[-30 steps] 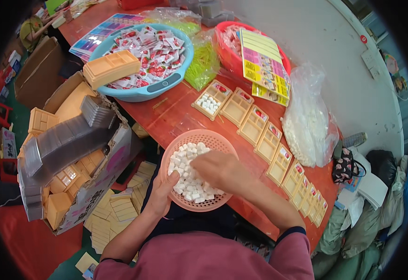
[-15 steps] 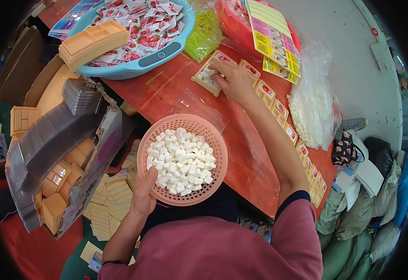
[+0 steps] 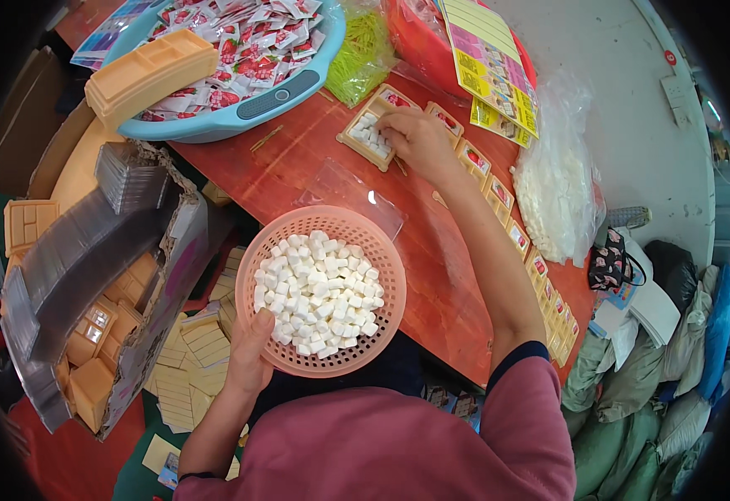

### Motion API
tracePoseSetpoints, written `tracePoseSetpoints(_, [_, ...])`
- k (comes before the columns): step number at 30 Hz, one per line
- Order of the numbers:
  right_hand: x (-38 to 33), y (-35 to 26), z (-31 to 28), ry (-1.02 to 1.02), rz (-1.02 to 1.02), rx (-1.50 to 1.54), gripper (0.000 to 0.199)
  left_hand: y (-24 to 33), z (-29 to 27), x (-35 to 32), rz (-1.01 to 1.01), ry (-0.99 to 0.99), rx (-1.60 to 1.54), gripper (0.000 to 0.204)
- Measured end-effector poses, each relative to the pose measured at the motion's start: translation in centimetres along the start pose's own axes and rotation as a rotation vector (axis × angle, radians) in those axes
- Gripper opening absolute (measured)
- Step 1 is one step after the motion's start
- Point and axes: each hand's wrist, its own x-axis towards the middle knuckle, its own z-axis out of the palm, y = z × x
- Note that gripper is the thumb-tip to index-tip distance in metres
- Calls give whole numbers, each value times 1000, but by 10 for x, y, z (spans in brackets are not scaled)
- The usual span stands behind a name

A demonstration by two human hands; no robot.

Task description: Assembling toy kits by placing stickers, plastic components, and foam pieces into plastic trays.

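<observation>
A round pink perforated basket [image 3: 394, 288] full of small white marshmallow-like pieces [image 3: 319, 292] is above my lap. My left hand [image 3: 250, 357] grips its lower left rim, thumb on the inside. Over the red table, my right hand [image 3: 422, 146] reaches to a cream compartment tray [image 3: 357, 149] at the far side. Its fingers are bent together at the tray's right part, beside white pieces [image 3: 367, 132] lying in one compartment. What those fingertips hold, if anything, is hidden. A strawberry-printed packet [image 3: 397, 98] sits in the tray's far compartment.
A row of similar trays [image 3: 499, 197] runs down the table's right side beside a clear bag of white pieces [image 3: 553, 184]. A blue basin [image 3: 286, 98] of sachets, with stacked trays [image 3: 152, 75] on its rim, stands far left. A cardboard box [image 3: 164, 292] stands left.
The basket and my left hand sit slightly lower in the picture. My right hand stays at the same tray, its fingers slightly shifted. The whole view has shifted a little.
</observation>
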Motion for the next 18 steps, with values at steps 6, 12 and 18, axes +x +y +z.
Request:
tracePoseSetpoints(6, [-11,-22,-19,88,125,179,19,1,3,-2,-23,9,6,63])
tracePoseSetpoints(12, [-13,-36,-3,9,-187,-29,25,-3,15,-5,2,-4,44,66])
tracePoseSetpoints(18, [-27,-25,-10,79,-112,65,20,-5,22,-12,-37,-1,31,66])
